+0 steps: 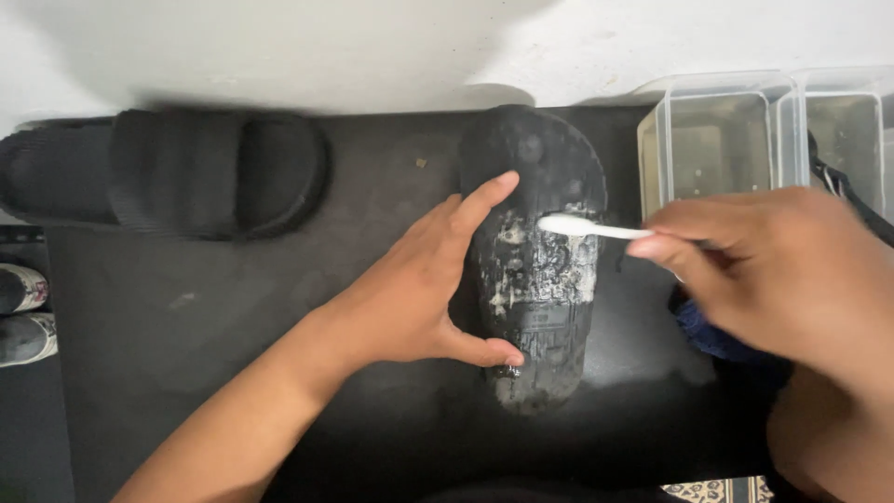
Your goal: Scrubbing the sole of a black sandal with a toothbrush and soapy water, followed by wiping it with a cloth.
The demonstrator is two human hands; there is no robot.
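A black slipper (pixel 535 168) lies sole up on a black mat (pixel 279 317), its middle covered in white foam. My left hand (pixel 424 284) grips the slipper's left edge, thumb on the sole near the heel end, fingers stretched along the side. My right hand (pixel 773 265) holds a white toothbrush (pixel 582 226) whose head rests on the foamy part of the sole. The second black slipper (pixel 177 172) lies strap up at the far left of the mat.
Two clear plastic containers (pixel 717 140) stand at the back right beside a white wall (pixel 372 47). A dark blue cloth (pixel 708 331) lies under my right hand. Light shoes (pixel 23 312) sit off the mat's left edge.
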